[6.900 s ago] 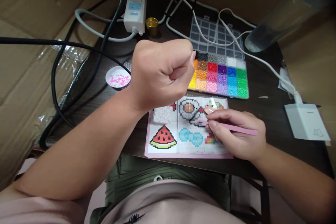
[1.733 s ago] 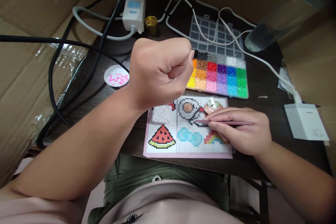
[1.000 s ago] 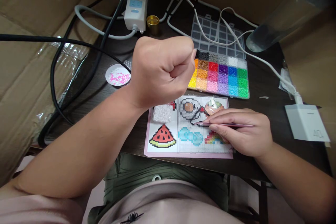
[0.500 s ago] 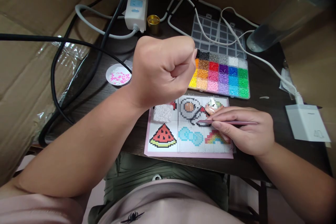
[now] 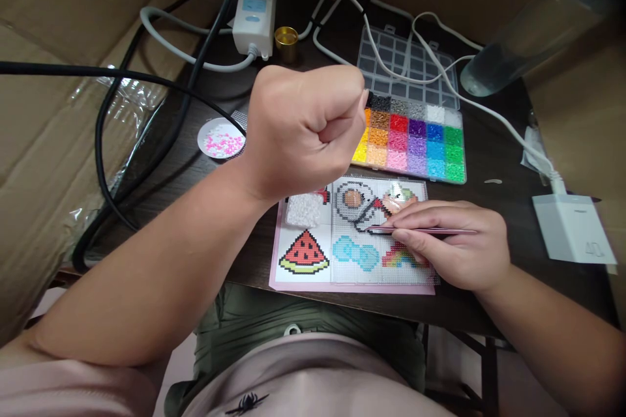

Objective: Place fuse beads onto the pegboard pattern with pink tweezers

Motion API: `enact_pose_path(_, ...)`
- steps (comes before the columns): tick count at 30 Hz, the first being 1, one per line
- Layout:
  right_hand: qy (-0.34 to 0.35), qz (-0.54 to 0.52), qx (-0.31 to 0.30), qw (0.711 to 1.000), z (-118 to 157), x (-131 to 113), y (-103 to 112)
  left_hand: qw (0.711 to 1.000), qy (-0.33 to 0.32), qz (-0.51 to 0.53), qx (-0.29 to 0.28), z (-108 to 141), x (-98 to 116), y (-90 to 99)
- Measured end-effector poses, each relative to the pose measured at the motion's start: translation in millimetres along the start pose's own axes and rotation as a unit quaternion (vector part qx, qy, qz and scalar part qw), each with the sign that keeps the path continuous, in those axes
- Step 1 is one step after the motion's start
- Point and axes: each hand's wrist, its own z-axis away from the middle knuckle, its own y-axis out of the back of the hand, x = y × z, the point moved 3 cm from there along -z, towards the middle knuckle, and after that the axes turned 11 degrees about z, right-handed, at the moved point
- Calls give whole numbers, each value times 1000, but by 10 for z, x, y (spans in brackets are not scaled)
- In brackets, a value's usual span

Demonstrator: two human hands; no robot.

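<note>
At far left, a white dish holds pink and white beads. Beside it, the left hand is raised in a tight fist; whether anything is inside cannot be told. Below the fist, a small clear box of white beads sits on a pattern sheet. Rightward, a clear pegboard lies over the sheet, with a bead tray behind. Pink tweezers, pinched in the right hand, reach over the pegboard near dark beads.
</note>
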Motion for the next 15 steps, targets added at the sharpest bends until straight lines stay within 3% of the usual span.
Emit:
enact_pose_path(9,3,3,1,1000,-4,-11,-5,998,47,-26,23,13,-1,-32)
enact_pose_path(15,9,-11,13,1000,22,-11,5,1000,11,-15,11,-13,-31,-27)
